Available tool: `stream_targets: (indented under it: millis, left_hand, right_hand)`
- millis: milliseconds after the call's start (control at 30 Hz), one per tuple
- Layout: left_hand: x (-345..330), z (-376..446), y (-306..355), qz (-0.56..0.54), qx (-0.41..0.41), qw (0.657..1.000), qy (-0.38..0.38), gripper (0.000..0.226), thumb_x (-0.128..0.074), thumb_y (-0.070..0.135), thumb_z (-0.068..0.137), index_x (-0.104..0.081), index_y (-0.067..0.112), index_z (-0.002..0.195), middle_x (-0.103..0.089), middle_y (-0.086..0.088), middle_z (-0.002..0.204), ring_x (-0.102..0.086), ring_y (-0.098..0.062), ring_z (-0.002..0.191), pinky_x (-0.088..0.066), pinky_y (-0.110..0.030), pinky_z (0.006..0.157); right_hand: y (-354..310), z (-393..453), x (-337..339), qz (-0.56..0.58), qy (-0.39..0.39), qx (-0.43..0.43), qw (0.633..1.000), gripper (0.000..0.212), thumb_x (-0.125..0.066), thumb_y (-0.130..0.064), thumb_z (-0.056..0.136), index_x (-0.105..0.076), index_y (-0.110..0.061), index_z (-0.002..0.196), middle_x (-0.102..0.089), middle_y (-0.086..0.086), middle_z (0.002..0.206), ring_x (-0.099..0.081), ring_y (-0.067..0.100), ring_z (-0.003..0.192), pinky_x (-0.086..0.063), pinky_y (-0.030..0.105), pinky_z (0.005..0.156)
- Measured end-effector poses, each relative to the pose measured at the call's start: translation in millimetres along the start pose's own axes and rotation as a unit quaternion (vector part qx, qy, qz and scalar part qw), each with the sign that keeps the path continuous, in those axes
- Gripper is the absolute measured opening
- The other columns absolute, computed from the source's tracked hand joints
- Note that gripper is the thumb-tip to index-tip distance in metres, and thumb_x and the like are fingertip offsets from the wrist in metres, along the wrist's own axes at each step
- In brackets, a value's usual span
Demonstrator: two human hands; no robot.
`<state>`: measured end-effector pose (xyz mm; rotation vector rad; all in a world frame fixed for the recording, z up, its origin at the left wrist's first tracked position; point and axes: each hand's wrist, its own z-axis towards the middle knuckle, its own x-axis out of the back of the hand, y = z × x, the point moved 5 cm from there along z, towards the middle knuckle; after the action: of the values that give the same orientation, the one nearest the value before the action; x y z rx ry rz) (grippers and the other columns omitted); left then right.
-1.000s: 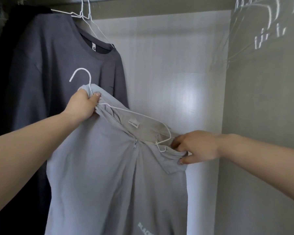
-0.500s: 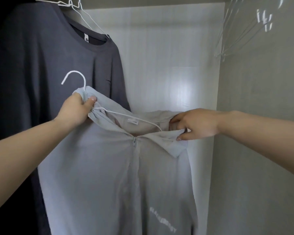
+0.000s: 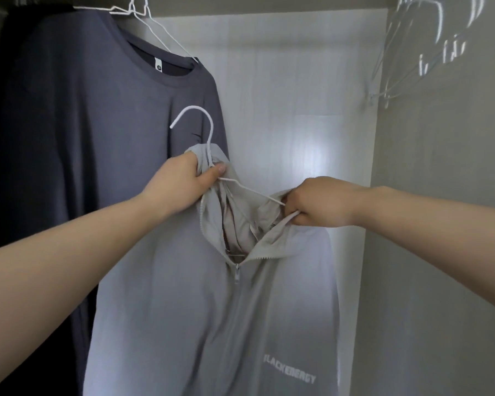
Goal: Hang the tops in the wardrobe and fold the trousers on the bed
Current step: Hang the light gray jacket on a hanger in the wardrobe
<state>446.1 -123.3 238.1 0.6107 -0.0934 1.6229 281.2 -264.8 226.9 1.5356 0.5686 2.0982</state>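
Head cam is looking straight into the wardrobe [image 3: 297, 110], pale back panel ahead and a grey side wall on the right. Biggest thing in there is a dark grey tee [image 3: 97, 138] already hanging up top left on its own white wire hanger; a darker garment sits behind it at the far left edge, too dim to say much about.

In front of that, held up mid-frame, is the light grey zip top [image 3: 183, 324], the one being dealt with now. It hangs long-ways straight down from the hands, neck opening up, zipper partly undone. So the piece is right between the two hands, below the rail and a bit right of the tee.

Left hand [image 3: 183, 181] is closed around the bunched collar plus the neck of the white hanger [image 3: 209, 138], thumb pressing on top. The hook pokes up above the fist with its open end pointing left. Right hand [image 3: 317, 207] is pinching the other side of the collar, right where the hanger's arm ends, looks like it's working the fabric over that shoulder.

My guess: the hanger's right arm isn't seated yet, so that comes first, then a lift up. Left hand is nearer the hook, so it'll likely do the carrying. The rail itself I can't really see. Open room is to the right of the tee; some spare wire hangers [image 3: 397, 67] hang blurry at upper right near the side wall.
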Motion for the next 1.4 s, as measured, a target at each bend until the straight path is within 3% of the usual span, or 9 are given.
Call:
stream_targets:
  millis: [267, 433, 533, 733, 867, 1067, 1133, 1267, 1400]
  left_hand:
    - [19.1, -12.3, -67.1, 0.076, 0.131, 0.988, -0.034, 0.064, -0.055, 0.067, 0.08, -0.031, 0.014, 0.054, -0.038, 0.002, 0.047, -0.038, -0.017, 0.048, -0.027, -0.033, 0.047]
    - [14.7, -8.5, -61.6, 0.055, 0.129, 0.99, -0.02, 0.065, -0.056, 0.067, 0.079, -0.03, 0.013, 0.052, -0.035, 0.0, 0.047, -0.037, -0.019, 0.048, -0.026, -0.033, 0.048]
    - [18.5, -4.6, -61.9, 0.058, 0.141, 0.988, -0.016, 0.066, -0.051, 0.071, 0.078, -0.037, 0.012, 0.05, -0.044, -0.002, 0.049, -0.045, -0.02, 0.051, -0.03, -0.032, 0.049]
    - [17.8, -1.4, -61.2, 0.024, 0.185, 0.981, -0.059, 0.056, -0.046, 0.077, 0.077, -0.061, 0.023, 0.07, -0.063, 0.002, 0.078, -0.058, -0.015, 0.075, -0.044, -0.032, 0.065]
    - [3.7, 7.5, -43.9, -0.063, 0.188, 0.979, -0.057, 0.043, -0.054, 0.07, 0.079, -0.061, 0.028, 0.085, -0.065, 0.001, 0.095, -0.061, -0.02, 0.092, -0.05, -0.035, 0.085]
    - [-21.2, 20.6, -2.0, -0.277, 0.208, 0.936, -0.062, 0.044, -0.064, 0.054, 0.083, -0.051, 0.012, 0.083, -0.044, -0.009, 0.072, -0.041, -0.02, 0.065, -0.028, -0.03, 0.058]
    - [-32.3, 22.2, 16.7, -0.37, 0.223, 0.896, -0.103, 0.05, -0.06, 0.057, 0.084, -0.056, 0.008, 0.09, -0.057, -0.015, 0.082, -0.052, -0.026, 0.071, -0.038, -0.029, 0.068]
    - [-36.9, 25.9, 48.7, -0.396, 0.202, 0.883, -0.151, 0.087, -0.058, 0.073, 0.07, -0.05, 0.014, 0.134, -0.06, -0.012, 0.127, -0.058, -0.03, 0.115, -0.041, -0.045, 0.105]
    - [-21.1, 30.7, 76.1, -0.435, 0.177, 0.872, -0.14, 0.088, -0.061, 0.071, 0.07, -0.044, 0.018, 0.139, -0.048, -0.012, 0.143, -0.049, -0.032, 0.127, -0.036, -0.05, 0.109]
  right_hand:
    - [45.6, -33.8, 1.1, -0.043, -0.055, -0.079, 0.994, 0.022, -0.046, -0.041, 0.093, -0.063, -0.029, 0.098, -0.065, -0.004, 0.097, -0.054, 0.018, 0.08, -0.032, 0.025, 0.062]
    - [45.1, -29.8, -1.8, -0.013, -0.12, -0.092, 0.988, 0.025, -0.054, -0.044, 0.09, -0.055, -0.027, 0.073, -0.057, -0.002, 0.084, -0.049, 0.017, 0.075, -0.029, 0.026, 0.055]
    - [46.7, -30.0, 8.8, 0.015, -0.043, -0.088, 0.995, 0.014, -0.058, -0.036, 0.087, -0.06, -0.029, 0.099, -0.062, -0.006, 0.091, -0.052, 0.012, 0.078, -0.032, 0.024, 0.062]
    - [48.7, -38.7, 29.9, 0.167, 0.106, -0.147, 0.969, 0.084, -0.066, -0.028, 0.082, -0.01, -0.049, 0.141, -0.053, -0.018, 0.094, -0.055, -0.001, 0.073, -0.035, 0.008, 0.064]
    - [49.6, -38.9, 34.2, 0.216, 0.029, -0.154, 0.964, 0.043, -0.061, -0.027, 0.084, -0.053, -0.044, 0.122, -0.056, -0.016, 0.081, -0.053, -0.006, 0.069, -0.037, 0.005, 0.063]
    - [36.1, -47.1, 44.6, 0.533, -0.024, -0.147, 0.833, 0.021, -0.05, -0.007, 0.077, -0.062, -0.021, 0.086, -0.068, 0.014, 0.099, -0.057, 0.021, 0.085, -0.042, 0.035, 0.075]
    - [42.1, -45.1, 48.6, 0.563, 0.009, -0.168, 0.809, 0.025, -0.043, 0.005, 0.083, -0.058, -0.016, 0.083, -0.073, 0.005, 0.1, -0.064, 0.018, 0.09, -0.05, 0.028, 0.078]
    - [52.5, -39.7, 51.6, 0.599, 0.057, -0.223, 0.767, 0.027, -0.039, 0.006, 0.084, -0.055, -0.015, 0.08, -0.075, 0.001, 0.093, -0.066, 0.01, 0.076, -0.049, 0.016, 0.063]
    - [52.9, -20.1, 56.3, 0.625, 0.117, -0.255, 0.729, 0.021, -0.044, 0.0, 0.083, -0.057, -0.015, 0.078, -0.075, 0.001, 0.094, -0.064, 0.019, 0.088, -0.043, 0.031, 0.084]
